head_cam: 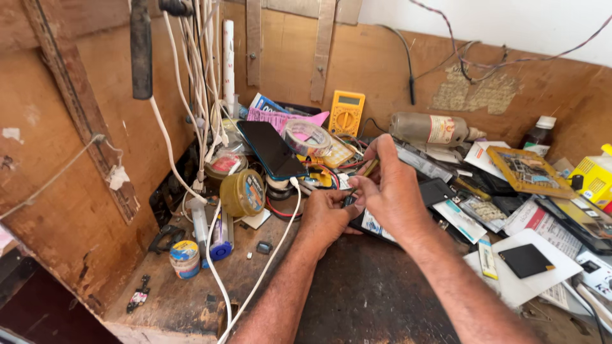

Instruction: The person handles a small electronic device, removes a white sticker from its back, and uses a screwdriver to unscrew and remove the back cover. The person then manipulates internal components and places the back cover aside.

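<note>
My left hand [325, 216] and my right hand [390, 191] meet over the middle of a cluttered wooden bench [185, 299]. Both pinch a small dark part [350, 200] between their fingertips. My right hand also holds a thin yellowish tool [370, 167] that pokes up past its fingers. What the small part is cannot be made out. A dark smartphone [273, 150] leans just to the left of my hands, with a white cable [280, 236] running from its lower end across the bench.
A yellow multimeter [346, 113] stands against the back wall. A tape roll [306, 137], a round tin [243, 192], a plastic bottle [433, 129], a circuit board [528, 171], a yellow box [593, 178] and papers [529, 274] crowd the bench. White cables [197, 83] hang at left.
</note>
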The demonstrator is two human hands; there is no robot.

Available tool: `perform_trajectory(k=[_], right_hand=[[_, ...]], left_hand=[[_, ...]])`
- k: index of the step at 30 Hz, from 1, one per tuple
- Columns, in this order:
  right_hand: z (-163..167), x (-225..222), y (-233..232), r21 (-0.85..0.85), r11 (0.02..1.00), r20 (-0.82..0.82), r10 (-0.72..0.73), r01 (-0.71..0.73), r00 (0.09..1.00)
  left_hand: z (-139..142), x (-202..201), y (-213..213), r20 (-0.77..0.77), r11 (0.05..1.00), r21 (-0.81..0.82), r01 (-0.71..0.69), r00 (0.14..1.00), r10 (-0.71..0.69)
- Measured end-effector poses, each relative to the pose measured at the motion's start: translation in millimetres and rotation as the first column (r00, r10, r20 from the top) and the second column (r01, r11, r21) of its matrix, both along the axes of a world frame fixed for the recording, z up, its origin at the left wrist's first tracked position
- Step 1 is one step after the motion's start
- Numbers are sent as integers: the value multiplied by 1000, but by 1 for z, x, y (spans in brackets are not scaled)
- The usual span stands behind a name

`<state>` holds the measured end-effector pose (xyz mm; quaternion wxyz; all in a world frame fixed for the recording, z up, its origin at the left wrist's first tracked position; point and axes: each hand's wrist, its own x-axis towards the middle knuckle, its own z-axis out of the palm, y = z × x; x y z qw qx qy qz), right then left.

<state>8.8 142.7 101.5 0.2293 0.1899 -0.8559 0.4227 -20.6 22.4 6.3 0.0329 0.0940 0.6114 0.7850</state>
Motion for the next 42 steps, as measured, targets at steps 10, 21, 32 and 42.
perform_trajectory(k=[10, 21, 32, 42], right_hand=[[1, -4, -2, -111, 994, 47, 20, -14, 999], [-1, 0, 0, -50, 999, -44, -13, 11, 999], [-10, 15, 26, -382, 921, -133, -140, 79, 981], [-37, 44, 82, -559, 785, -75, -369, 267, 927]], left_hand=[[-2, -2, 3, 17, 1000, 0, -7, 1000, 7], [-2, 0, -1, 16, 1000, -8, -2, 1000, 2], [-1, 1, -2, 34, 998, 35, 61, 997, -63], [12, 6, -11, 24, 976, 214, -36, 999, 32]])
